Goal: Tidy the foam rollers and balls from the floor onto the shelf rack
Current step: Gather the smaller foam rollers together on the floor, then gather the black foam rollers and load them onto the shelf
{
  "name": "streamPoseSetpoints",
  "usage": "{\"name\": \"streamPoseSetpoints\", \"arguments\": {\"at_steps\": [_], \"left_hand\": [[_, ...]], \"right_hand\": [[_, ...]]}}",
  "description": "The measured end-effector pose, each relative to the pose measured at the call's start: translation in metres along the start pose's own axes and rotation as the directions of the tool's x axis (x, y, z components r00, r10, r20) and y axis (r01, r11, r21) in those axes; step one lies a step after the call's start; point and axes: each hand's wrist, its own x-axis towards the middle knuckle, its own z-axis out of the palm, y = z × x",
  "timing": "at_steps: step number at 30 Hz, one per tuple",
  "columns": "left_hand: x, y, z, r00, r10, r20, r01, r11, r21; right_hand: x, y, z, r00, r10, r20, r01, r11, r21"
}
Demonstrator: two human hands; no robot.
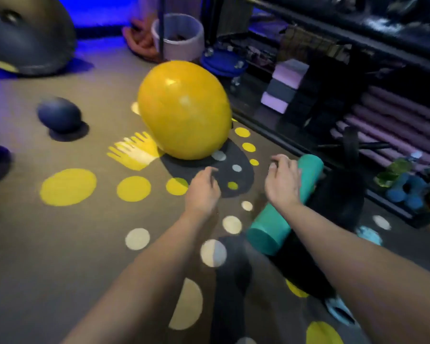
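A big yellow ball (185, 109) rests on the dotted floor ahead of me, just left of the black shelf rack (266, 130). A teal foam roller (283, 209) lies on the floor to the right, angled toward the rack. My right hand (282, 182) hovers above the roller's far half, fingers curled and apart, holding nothing. My left hand (202, 189) is stretched out over the floor short of the yellow ball, fingers loosely bent, empty. A small dark blue ball (59, 114) sits at the left. The frame is blurred by motion.
A large grey ball (27, 38) lies at the far left. A white round bin (178, 37) and a blue disc (222, 62) stand behind the yellow ball. The rack holds purple rolled mats (392, 120), foam blocks (286, 85) and blue dumbbells (407, 189).
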Motion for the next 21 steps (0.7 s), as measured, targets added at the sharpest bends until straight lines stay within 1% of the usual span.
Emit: {"name": "streamPoseSetpoints", "arguments": {"at_steps": [1, 2, 4, 7, 10, 12, 14, 15, 17, 19, 21], "left_hand": [[0.006, -0.008, -0.024, 0.998, -0.041, -0.054, 0.041, 0.999, -0.013], [0.011, -0.017, -0.049, 0.991, -0.073, -0.109, 0.072, 0.997, -0.012], [0.017, -0.040, -0.106, 0.974, -0.115, -0.194, 0.129, 0.990, 0.059], [0.010, -0.089, -0.202, 0.939, -0.161, -0.305, 0.239, 0.942, 0.237], [-0.027, -0.139, -0.292, 0.861, -0.201, -0.467, 0.368, 0.880, 0.301], [-0.068, -0.171, -0.339, 0.782, -0.292, -0.550, 0.511, 0.806, 0.299], [-0.113, -0.194, -0.371, 0.710, -0.406, -0.575, 0.643, 0.707, 0.294], [-0.135, -0.206, -0.382, 0.685, -0.454, -0.570, 0.688, 0.661, 0.300], [-0.178, -0.219, -0.399, 0.658, -0.506, -0.557, 0.730, 0.610, 0.308], [-0.213, -0.231, -0.408, 0.646, -0.525, -0.554, 0.743, 0.599, 0.299], [-0.235, -0.242, -0.412, 0.632, -0.528, -0.568, 0.748, 0.609, 0.266]], "right_hand": [[-0.001, -0.027, 0.010, 0.999, -0.009, 0.051, 0.008, 1.000, 0.017], [-0.003, -0.055, 0.021, 0.994, 0.014, 0.109, -0.017, 0.999, 0.034], [-0.012, -0.110, 0.044, 0.971, 0.023, 0.237, -0.032, 0.999, 0.035], [-0.038, -0.181, 0.078, 0.919, -0.100, 0.380, 0.101, 0.995, 0.016], [-0.072, -0.232, 0.115, 0.848, -0.207, 0.487, 0.214, 0.976, 0.043], [-0.104, -0.254, 0.143, 0.765, -0.295, 0.572, 0.338, 0.940, 0.031], [-0.136, -0.272, 0.171, 0.644, -0.392, 0.657, 0.502, 0.864, 0.024], [-0.152, -0.281, 0.182, 0.583, -0.424, 0.693, 0.561, 0.827, 0.035], [-0.185, -0.298, 0.205, 0.481, -0.453, 0.751, 0.624, 0.778, 0.069], [-0.217, -0.317, 0.221, 0.379, -0.505, 0.776, 0.694, 0.709, 0.122], [-0.245, -0.335, 0.237, 0.320, -0.555, 0.768, 0.708, 0.679, 0.195]]}}
